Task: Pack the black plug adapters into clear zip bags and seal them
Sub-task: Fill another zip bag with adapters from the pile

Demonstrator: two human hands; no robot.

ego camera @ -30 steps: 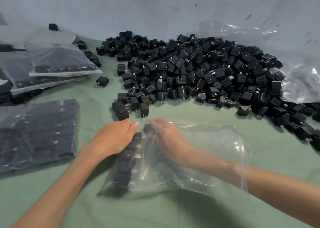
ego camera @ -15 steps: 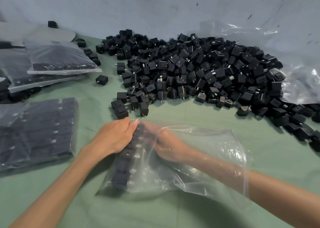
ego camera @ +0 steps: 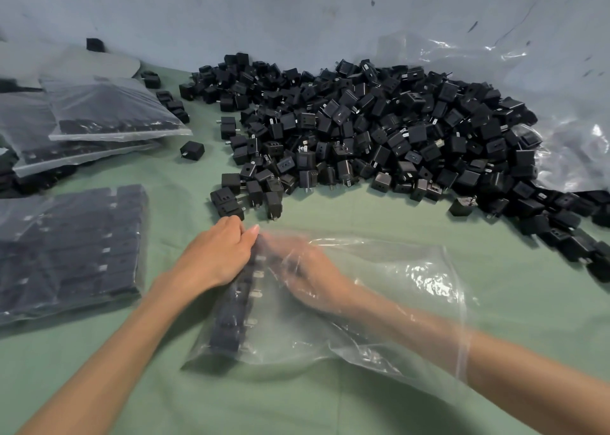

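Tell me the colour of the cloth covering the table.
The cloth is pale green, seen best in the head view.

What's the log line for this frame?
phase: filling | right hand: inside zip bag | left hand: holds adapter row, outside | seal: open

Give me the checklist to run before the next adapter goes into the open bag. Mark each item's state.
1. Bag mouth open: ok, the right forearm passes through it.
2. Row of adapters inside lined up along the bag's left edge: ok.
3. Left hand steadying the bag from outside at the row: ok.
4. Right hand empty and ready to come out: cannot tell, the plastic blurs its fingers.
5. Room left in the bag: ok, only the left edge is filled.
6. Loose adapters close by: ok, the pile lies just beyond the bag.
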